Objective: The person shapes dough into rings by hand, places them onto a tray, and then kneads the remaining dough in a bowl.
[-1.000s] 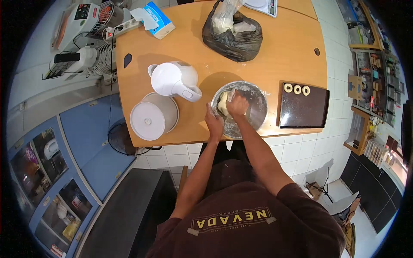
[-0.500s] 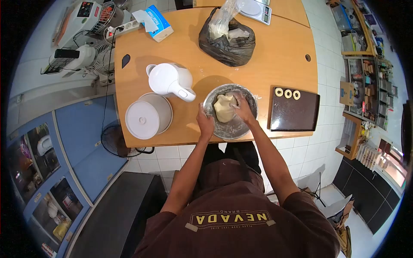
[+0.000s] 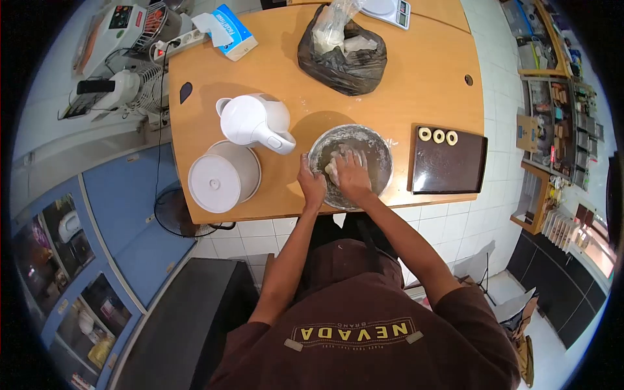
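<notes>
A metal bowl with floury walls stands near the table's front edge. Inside it, my right hand lies over pale dough, pressing on it with the fingers wrapped over its top. Most of the dough is hidden under that hand. At the bowl's left rim is my left hand, its fingers and thumb gripping the edge. A white pitcher and a white lidded container stand left of the bowl.
To the right, a dark baking tray holds three dough rings. Behind the bowl sits a black plastic bag with a clear bag in it. A tissue box and a white scale are at the back of the table.
My right hand has moved from the dough's right side onto its top, covering most of it. My left hand stays at the rim. The view has shifted slightly.
</notes>
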Available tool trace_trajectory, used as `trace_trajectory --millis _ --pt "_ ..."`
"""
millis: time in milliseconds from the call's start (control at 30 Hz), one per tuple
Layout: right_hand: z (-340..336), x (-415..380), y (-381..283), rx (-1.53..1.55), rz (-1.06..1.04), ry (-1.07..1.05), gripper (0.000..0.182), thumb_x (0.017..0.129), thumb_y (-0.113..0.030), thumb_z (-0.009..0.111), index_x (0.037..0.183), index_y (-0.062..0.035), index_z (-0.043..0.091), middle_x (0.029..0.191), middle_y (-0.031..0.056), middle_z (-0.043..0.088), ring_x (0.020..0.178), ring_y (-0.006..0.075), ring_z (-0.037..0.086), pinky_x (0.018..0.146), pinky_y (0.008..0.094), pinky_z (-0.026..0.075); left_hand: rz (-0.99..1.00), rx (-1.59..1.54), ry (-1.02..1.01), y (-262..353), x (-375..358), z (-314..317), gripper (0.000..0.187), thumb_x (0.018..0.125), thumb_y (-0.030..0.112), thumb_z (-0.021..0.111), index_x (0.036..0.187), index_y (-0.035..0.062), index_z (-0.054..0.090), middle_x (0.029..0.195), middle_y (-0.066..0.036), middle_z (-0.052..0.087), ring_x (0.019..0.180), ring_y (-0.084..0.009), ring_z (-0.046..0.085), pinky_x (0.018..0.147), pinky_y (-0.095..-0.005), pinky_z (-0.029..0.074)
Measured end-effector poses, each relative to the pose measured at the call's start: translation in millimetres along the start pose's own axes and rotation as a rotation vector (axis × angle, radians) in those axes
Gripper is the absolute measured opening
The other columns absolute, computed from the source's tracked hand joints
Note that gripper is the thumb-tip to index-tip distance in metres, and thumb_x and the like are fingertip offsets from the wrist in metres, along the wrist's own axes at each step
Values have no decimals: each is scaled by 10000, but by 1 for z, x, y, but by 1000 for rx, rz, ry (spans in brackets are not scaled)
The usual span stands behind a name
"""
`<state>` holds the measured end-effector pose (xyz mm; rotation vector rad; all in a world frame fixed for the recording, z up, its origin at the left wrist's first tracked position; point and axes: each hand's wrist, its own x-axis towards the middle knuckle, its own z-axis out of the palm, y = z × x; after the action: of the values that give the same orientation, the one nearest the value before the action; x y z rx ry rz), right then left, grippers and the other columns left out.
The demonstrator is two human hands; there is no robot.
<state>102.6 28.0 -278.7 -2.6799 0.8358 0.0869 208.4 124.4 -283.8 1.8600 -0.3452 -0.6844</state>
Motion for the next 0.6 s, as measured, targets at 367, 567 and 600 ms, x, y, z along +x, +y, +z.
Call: trace_trajectory --millis 367,567,600 --pt "17 38 -21 36 255 -146 441 987 -470 555 1252 -121 602 1311 158 583 1268 368 548 1053 611 410 21 140 95 -15 -3 6 614 788 -149 482 1401 -141 496 1314 -335 618 1287 -432 584 1142 -453 420" --pt "22 55 4 287 356 55 453 866 -415 717 1150 -76 614 1049 157 681 1014 409 658 922 564 506 -26 109 38 2 -4 1 623 789 -153 486 1413 -144 477 1272 -319 644 1235 -420 628 1086 -426 456" --pt "24 55 7 370 403 102 462 840 -397 747 1135 -68 613 1001 159 690 960 425 666 894 554 522 -8 101 44 1 -2 1 616 788 -154 485 1404 -141 483 1246 -312 655 1207 -417 641 1065 -422 467"
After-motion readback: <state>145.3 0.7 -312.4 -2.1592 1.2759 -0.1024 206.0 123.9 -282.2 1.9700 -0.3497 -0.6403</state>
